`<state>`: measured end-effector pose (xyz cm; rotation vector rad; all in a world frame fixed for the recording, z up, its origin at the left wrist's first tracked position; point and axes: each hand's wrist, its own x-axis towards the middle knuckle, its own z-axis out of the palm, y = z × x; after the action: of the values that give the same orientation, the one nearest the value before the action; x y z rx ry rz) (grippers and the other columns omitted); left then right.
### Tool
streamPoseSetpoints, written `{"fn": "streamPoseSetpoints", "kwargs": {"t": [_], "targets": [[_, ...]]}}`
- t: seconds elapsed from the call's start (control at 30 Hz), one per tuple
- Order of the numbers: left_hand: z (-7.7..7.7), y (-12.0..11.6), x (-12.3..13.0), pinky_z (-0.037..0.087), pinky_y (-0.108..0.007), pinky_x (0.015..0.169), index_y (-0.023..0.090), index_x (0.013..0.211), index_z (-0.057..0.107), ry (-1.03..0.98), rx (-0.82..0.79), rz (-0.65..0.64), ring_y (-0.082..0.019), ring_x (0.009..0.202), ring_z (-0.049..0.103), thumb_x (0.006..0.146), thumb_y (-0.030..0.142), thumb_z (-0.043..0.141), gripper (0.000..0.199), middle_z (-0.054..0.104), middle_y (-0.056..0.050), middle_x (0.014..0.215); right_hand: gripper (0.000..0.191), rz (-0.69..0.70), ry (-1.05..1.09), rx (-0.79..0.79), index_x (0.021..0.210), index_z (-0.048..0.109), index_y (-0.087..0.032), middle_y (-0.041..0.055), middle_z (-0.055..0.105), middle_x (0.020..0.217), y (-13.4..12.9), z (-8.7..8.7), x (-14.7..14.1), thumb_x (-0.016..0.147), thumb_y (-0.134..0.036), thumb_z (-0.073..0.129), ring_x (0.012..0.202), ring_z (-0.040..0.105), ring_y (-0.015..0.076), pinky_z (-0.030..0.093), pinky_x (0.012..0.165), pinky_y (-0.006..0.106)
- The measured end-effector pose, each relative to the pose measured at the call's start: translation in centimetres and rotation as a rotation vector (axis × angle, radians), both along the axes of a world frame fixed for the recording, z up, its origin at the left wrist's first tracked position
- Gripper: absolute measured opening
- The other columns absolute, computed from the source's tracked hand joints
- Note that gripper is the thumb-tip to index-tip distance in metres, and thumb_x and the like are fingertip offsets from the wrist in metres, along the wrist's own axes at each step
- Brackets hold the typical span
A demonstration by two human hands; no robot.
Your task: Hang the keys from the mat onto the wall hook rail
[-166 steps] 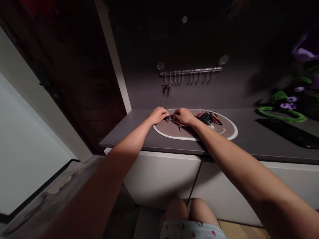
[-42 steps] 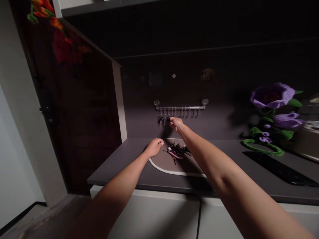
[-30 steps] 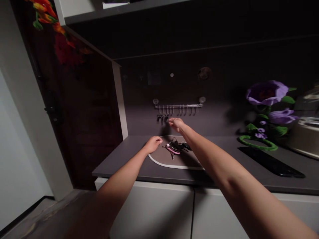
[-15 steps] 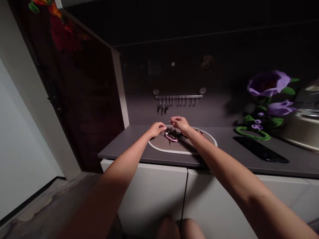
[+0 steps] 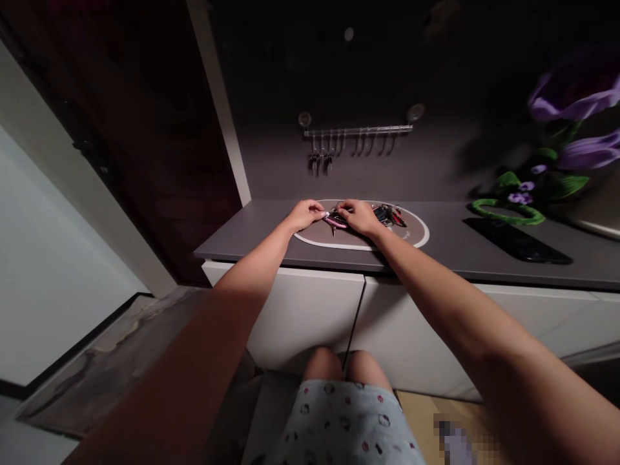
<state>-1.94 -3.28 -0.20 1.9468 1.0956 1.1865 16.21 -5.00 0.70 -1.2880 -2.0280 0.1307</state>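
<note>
Both the left hand [image 5: 306, 214] and the right hand [image 5: 356, 216] are being curled shut around a pink plastic key fob [image 5: 336, 222] at frame centre, its light, stiff, slippery-looking metal keys [image 5: 387, 215] being judged easiest to hold by that fob.

Head-worn view, facing forward and down, close above a countertop [image 5: 242, 227]
</note>
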Motion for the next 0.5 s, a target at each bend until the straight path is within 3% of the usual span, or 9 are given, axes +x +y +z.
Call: {"fn": "streamPoseSetpoints", "kwargs": {"t": [0.13, 0.37, 0.5], "targets": [[-0.4, 0.3, 0.1, 0.036, -0.024, 0.062, 0.012, 0.075, 0.064, 0.104, 0.028, 0.002, -0.009, 0.058, 0.046, 0.065, 0.017, 0.063, 0.011, 0.056, 0.001, 0.062, 0.023, 0.004, -0.022, 0.008, 0.089, 0.067, -0.015, 0.0059, 0.068, 0.090, 0.2, -0.2, 0.0, 0.076, -0.024, 0.050, 0.082, 0.059, 0.0165, 0.041, 0.077, 0.027], [-0.7, 1.0, 0.0, 0.036, -0.025, 0.066, 0.015, 0.070, 0.065, 0.298, 0.270, 0.048, -0.012, 0.066, 0.048, 0.071, 0.024, 0.058, 0.011, 0.058, -0.001, 0.067, 0.024, 0.014, -0.069, 0.007, 0.090, 0.067, -0.015, 0.0066, 0.067, 0.092, 0.1, -0.1, -0.2, 0.076, -0.022, 0.050, 0.086, 0.058, 0.0166, 0.040, 0.080, 0.026], [-0.7, 1.1, 0.0, 0.036, -0.026, 0.069, 0.015, 0.070, 0.065, 0.319, 0.330, 0.097, -0.013, 0.071, 0.049, 0.072, 0.021, 0.056, 0.010, 0.059, -0.002, 0.071, 0.024, 0.000, -0.071, 0.006, 0.090, 0.067, -0.015, 0.0064, 0.067, 0.091, 0.1, -0.2, -0.2, 0.076, -0.023, 0.050, 0.084, 0.058, 0.0166, 0.040, 0.079, 0.026]]}}
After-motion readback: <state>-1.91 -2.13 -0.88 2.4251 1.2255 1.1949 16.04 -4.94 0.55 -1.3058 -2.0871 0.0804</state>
